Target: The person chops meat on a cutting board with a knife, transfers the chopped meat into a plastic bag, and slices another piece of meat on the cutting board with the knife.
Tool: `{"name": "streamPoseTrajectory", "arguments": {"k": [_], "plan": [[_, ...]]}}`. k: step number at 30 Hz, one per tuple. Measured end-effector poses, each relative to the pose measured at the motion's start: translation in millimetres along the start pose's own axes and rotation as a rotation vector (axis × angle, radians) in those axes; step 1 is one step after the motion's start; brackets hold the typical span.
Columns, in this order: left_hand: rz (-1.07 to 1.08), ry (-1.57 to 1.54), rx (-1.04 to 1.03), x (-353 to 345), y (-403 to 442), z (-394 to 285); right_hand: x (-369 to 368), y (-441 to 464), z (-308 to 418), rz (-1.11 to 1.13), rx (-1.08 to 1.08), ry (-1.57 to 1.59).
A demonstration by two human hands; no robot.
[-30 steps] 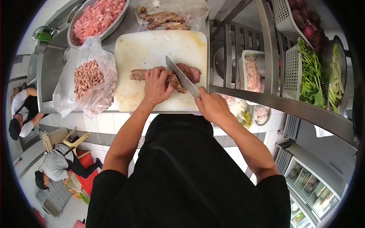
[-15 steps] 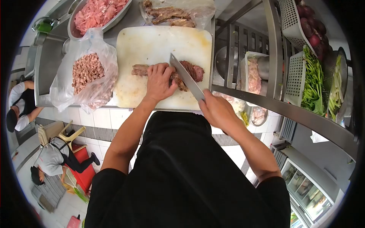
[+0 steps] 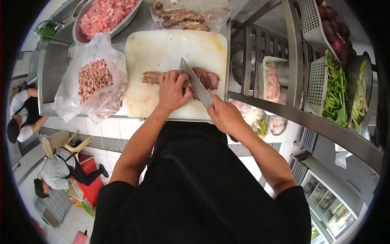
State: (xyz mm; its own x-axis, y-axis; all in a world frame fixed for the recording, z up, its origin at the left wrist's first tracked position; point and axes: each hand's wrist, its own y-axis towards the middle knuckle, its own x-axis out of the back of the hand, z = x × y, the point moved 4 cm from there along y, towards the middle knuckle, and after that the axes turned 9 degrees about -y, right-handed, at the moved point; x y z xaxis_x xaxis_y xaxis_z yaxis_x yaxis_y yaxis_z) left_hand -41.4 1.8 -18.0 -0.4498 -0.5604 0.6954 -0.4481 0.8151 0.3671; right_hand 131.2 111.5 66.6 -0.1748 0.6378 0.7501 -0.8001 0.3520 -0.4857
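Note:
On the white cutting board (image 3: 162, 46) lies a long piece of browned meat (image 3: 150, 77). My left hand (image 3: 173, 90) presses on it with bent fingers, the thumb toward the blade. My right hand (image 3: 227, 117) is closed round the handle of a large knife (image 3: 197, 83), whose blade slants up and left across the meat. Right of the blade, against it, sit cut slices (image 3: 208, 78) with a pinkish end. The knife's handle is mostly hidden in my right hand.
Left stands a plastic bag of diced meat (image 3: 94, 80), with a metal bowl of pink meat (image 3: 105, 18) behind. Bagged browned meat (image 3: 183, 17) lies beyond the board. A metal rack (image 3: 294, 57) holds vegetable baskets at right. Two people (image 3: 57, 171) are at lower left.
Compared with a second ago, the board and its surroundings sit slightly higher and further right in view. Both hands keep their holds, and the blade has shifted slightly along the meat.

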Motion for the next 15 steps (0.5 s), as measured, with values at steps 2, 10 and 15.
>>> {"name": "streamPoseTrajectory", "arguments": {"k": [2,10,15], "plan": [[-0.025,0.000,-0.012,-1,0,0,10,-28,-3,0.032,-0.025,0.016],[-0.057,0.003,0.024,2,2,2,-43,11,8,-0.085,-0.093,-0.148],[-0.042,0.018,-0.014,4,-2,5,-35,24,17,-0.144,-0.021,-0.168]]}}
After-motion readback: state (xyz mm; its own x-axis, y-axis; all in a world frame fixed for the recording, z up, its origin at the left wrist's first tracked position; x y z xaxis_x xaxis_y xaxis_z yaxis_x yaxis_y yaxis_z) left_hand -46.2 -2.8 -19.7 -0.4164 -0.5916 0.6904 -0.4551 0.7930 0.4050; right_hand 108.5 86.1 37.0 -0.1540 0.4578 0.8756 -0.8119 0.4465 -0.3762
